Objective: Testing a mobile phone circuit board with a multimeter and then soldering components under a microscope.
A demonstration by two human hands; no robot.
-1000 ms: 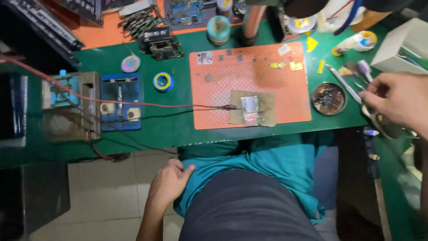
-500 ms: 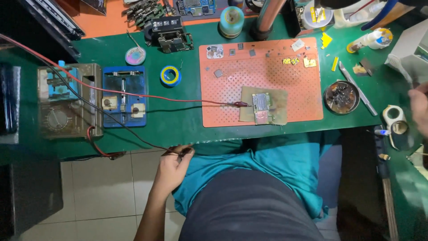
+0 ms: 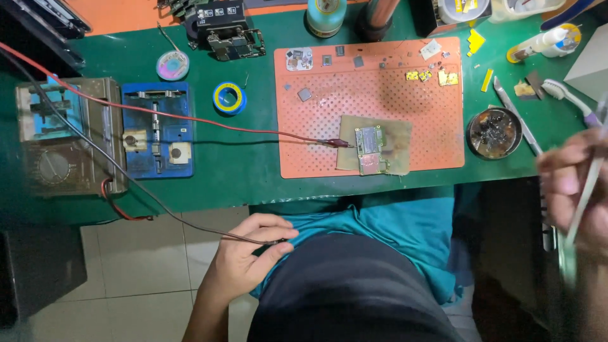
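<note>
A black probe lead (image 3: 190, 218) is pinched in the left hand (image 3: 244, 253); blurred tweezers (image 3: 586, 190) are gripped in the right hand (image 3: 573, 190). A tugged lead could drag the circuit board (image 3: 369, 149) beyond the hands.

Orange perforated mat (image 3: 392, 120), blue board holder (image 3: 156, 130), blue-yellow tape roll (image 3: 229, 98), multimeter (image 3: 60, 136), toothbrush (image 3: 563, 94)

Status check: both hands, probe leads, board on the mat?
Left hand down at lap, pinching black probe lead. Right hand blurred at bench edge, gripping tweezers. Red lead tip at circuit board on orange mat; nothing covering board.
</note>
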